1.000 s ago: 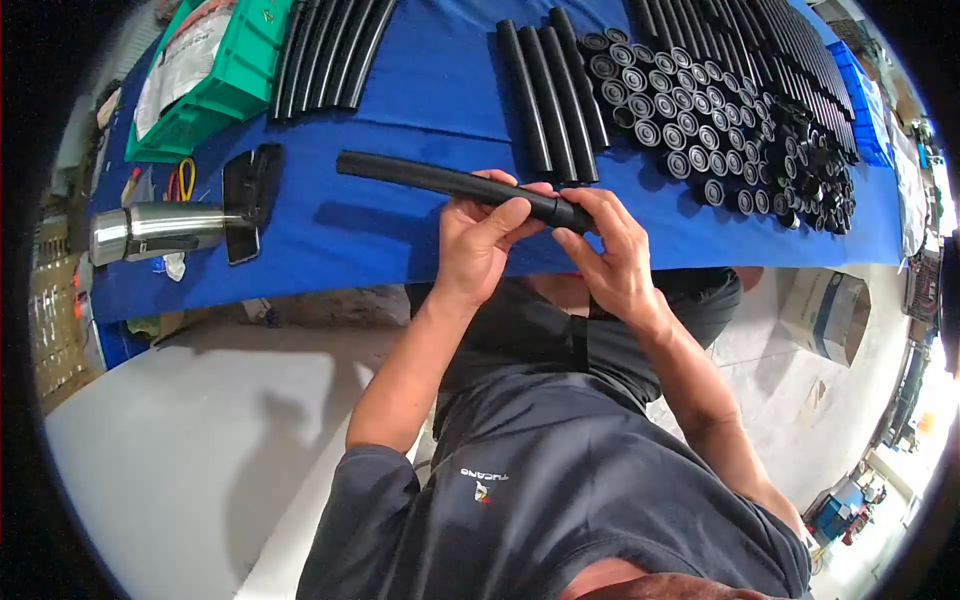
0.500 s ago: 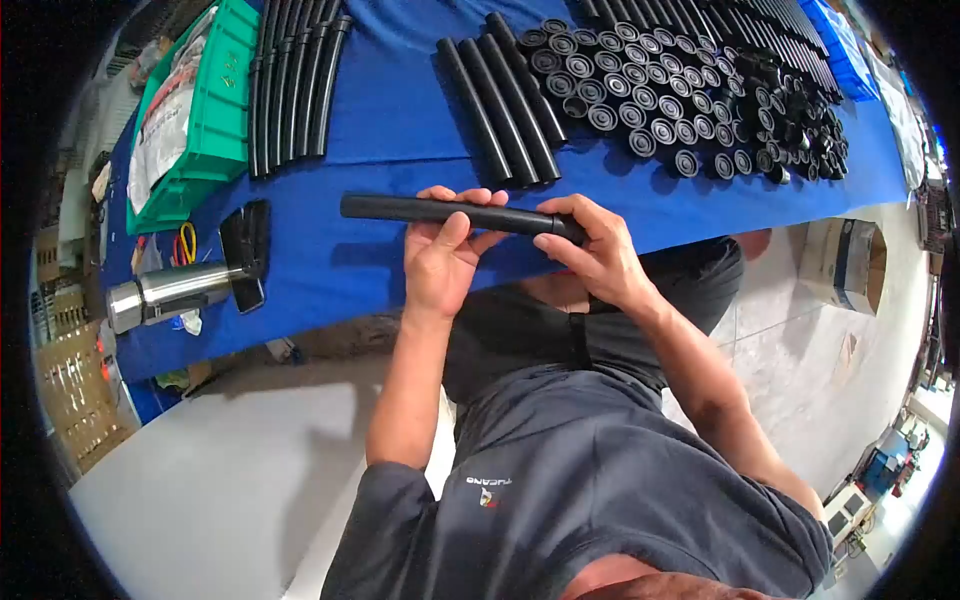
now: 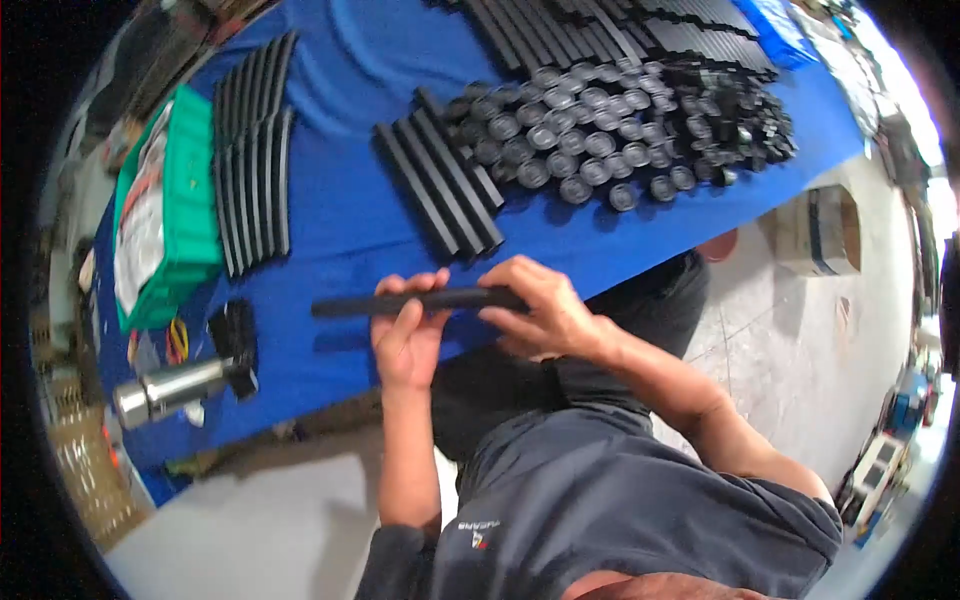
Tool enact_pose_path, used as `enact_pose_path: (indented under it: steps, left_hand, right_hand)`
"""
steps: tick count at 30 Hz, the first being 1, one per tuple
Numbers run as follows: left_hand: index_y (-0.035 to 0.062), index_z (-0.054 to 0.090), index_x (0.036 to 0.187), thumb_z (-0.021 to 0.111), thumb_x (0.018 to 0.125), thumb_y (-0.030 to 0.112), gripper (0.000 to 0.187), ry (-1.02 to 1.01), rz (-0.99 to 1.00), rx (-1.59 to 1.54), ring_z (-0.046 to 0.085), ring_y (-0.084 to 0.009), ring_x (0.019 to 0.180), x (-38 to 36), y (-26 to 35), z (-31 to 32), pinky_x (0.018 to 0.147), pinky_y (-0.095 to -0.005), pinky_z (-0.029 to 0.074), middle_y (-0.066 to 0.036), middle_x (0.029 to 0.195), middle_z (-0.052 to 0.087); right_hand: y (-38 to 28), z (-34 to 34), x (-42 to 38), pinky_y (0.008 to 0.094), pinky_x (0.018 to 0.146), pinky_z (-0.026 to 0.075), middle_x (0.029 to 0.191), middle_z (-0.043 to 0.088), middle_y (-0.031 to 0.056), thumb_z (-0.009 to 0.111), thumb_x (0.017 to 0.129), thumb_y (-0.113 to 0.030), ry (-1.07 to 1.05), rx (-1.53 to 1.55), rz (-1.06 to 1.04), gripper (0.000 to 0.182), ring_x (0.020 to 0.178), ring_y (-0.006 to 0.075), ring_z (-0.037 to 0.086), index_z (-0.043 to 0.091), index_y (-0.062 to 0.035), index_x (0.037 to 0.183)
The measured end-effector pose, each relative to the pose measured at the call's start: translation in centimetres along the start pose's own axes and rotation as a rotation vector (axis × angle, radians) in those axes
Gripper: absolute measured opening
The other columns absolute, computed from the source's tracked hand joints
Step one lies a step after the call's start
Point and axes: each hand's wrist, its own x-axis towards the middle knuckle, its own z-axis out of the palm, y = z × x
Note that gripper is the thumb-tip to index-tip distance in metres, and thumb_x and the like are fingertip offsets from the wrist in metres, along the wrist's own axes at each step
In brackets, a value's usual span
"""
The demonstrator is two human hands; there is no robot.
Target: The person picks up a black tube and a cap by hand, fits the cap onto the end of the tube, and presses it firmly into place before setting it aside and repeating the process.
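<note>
A black tube (image 3: pixel 345 306) is held roughly level above the front of the blue table. My left hand (image 3: pixel 405 340) is closed around its middle, palm up, with the thumb over the front and the fingertips showing behind. My right hand (image 3: pixel 545 308) grips the right end, its fingers covering that end of the tube. Beyond the hands, several black tubes (image 3: pixel 425 190) lie side by side, close to a large group of round black caps (image 3: pixel 598 144).
Blue cloth (image 3: pixel 335 190) covers the table. At left are more black tubes (image 3: pixel 252 190), a green crate (image 3: pixel 190 235) with bags, a steel flask (image 3: pixel 172 390) and a dark object (image 3: pixel 235 345). Further tubes (image 3: pixel 530 35) lie at the back. A cardboard box (image 3: pixel 822 230) is on the floor.
The whole view has shifted and turned, so the hands appear lower and further left. My right hand now covers more of the tube's right end. My left hand keeps its hold.
</note>
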Motion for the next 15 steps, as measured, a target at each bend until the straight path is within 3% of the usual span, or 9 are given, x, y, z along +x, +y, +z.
enact_pose_path:
  steps: [2, 4, 6, 7, 10, 13, 15]
  left_hand:
    - [0.0076, 0.055, 0.121, 0.062, 0.095, -0.006, 0.03, -0.039, -0.012, -0.05, 0.057, -0.0387, 0.13, 0.1, 0.0, -0.3, 0.106, -0.0555, 0.053, -0.019, 0.124, 0.065]
    - [0.0074, 0.054, 0.121, 0.064, 0.095, -0.005, 0.031, -0.01, -0.014, -0.019, 0.058, -0.0392, 0.128, 0.1, 0.2, 0.2, 0.104, -0.0553, 0.055, -0.019, 0.124, 0.065]
    - [0.0076, 0.055, 0.12, 0.065, 0.094, -0.004, 0.031, -0.02, -0.018, -0.006, 0.059, -0.0387, 0.128, 0.1, 0.2, 0.0, 0.103, -0.0547, 0.056, -0.019, 0.124, 0.064]
    - [0.0076, 0.055, 0.12, 0.066, 0.094, -0.004, 0.031, -0.02, -0.015, 0.005, 0.059, -0.0384, 0.127, 0.0, 0.3, -0.1, 0.102, -0.0544, 0.056, -0.019, 0.124, 0.064]
    - [0.0082, 0.055, 0.119, 0.067, 0.093, -0.003, 0.031, -0.017, -0.003, 0.027, 0.06, -0.0376, 0.126, -0.1, 0.3, 0.0, 0.102, -0.0541, 0.057, -0.018, 0.124, 0.064]
    - [0.0091, 0.056, 0.12, 0.07, 0.092, 0.0, 0.032, 0.012, -0.004, 0.059, 0.06, -0.0368, 0.127, -0.2, 0.2, -0.2, 0.101, -0.0543, 0.057, -0.018, 0.124, 0.066]
    - [0.0093, 0.056, 0.12, 0.07, 0.093, 0.002, 0.032, 0.06, -0.014, 0.081, 0.059, -0.0369, 0.128, -0.1, 0.3, 0.6, 0.104, -0.0571, 0.055, -0.018, 0.124, 0.066]
  right_hand:
    - [0.1, -0.3, 0.0, 0.0405, 0.073, 0.053, 0.091, 0.066, 0.0192, 0.077, 0.088, -0.019, -0.066, 0.203, 0.22, 0.035, 0.084, 0.0317, 0.067, 0.065, -0.0007, 0.116]
    - [-0.6, -0.9, 0.2, 0.0411, 0.074, 0.053, 0.089, 0.067, 0.018, 0.076, 0.089, -0.02, -0.176, 0.263, 0.429, 0.036, 0.082, 0.0301, 0.067, 0.065, -0.0008, 0.116]
    - [0.1, -0.1, -0.1, 0.0406, 0.074, 0.053, 0.087, 0.067, 0.0174, 0.075, 0.089, -0.021, -0.087, 0.187, 0.225, 0.035, 0.081, 0.0297, 0.068, 0.065, -0.0002, 0.116]
    - [0.3, 0.0, -0.3, 0.0366, 0.068, 0.053, 0.087, 0.068, 0.0129, 0.079, 0.088, -0.019, -0.092, 0.221, 0.279, 0.037, 0.078, 0.0237, 0.067, 0.066, -0.002, 0.117]
    - [0.7, 0.6, -0.5, 0.0371, 0.069, 0.052, 0.087, 0.067, 0.0139, 0.078, 0.088, -0.018, -0.002, 0.15, 0.105, 0.036, 0.077, 0.0272, 0.066, 0.065, -0.0017, 0.117]
    - [0.6, 0.0, -0.4, 0.0465, 0.08, 0.053, 0.1, 0.066, 0.0214, 0.074, 0.09, -0.022, -0.089, 0.175, 0.157, 0.039, 0.095, 0.0415, 0.065, 0.062, 0.0024, 0.118]
    - [1.3, 0.6, -0.7, 0.0471, 0.08, 0.053, 0.102, 0.064, 0.0205, 0.074, 0.09, -0.018, -0.02, 0.116, 0.046, 0.038, 0.095, 0.0415, 0.064, 0.06, 0.0017, 0.12]
